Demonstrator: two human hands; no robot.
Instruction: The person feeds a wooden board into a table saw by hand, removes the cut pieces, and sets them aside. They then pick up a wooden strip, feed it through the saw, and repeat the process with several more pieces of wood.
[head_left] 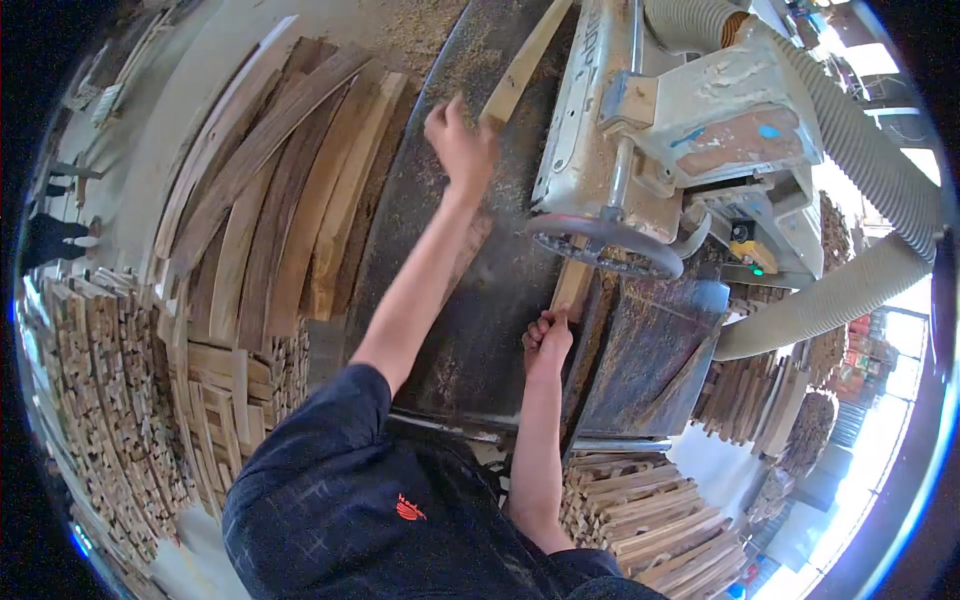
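My left hand point(462, 150) reaches over the dark machine table point(440, 345), its fingers loosely bent and apart, nothing seen between them. Right beside its knuckles is the near end of a pale wood strip point(515, 85), which runs away along the table. My right hand point(547, 343) is closed on the near end of another wood strip point(572, 288), fingers and thumb pinching it. That strip's far part is hidden under the handwheel point(605, 245) and body of the woodworking machine point(590, 130). Under my left forearm, a pale piece of wood point(472, 250) partly shows on the table.
Long boards point(330, 190) are stacked left of the table. Sawdust point(405, 35) lies on floor and table. Ribbed dust hoses point(860, 300) curve down at the right. More stacked wood point(650, 510) stands front right, with cut-wood piles point(110, 370) far left.
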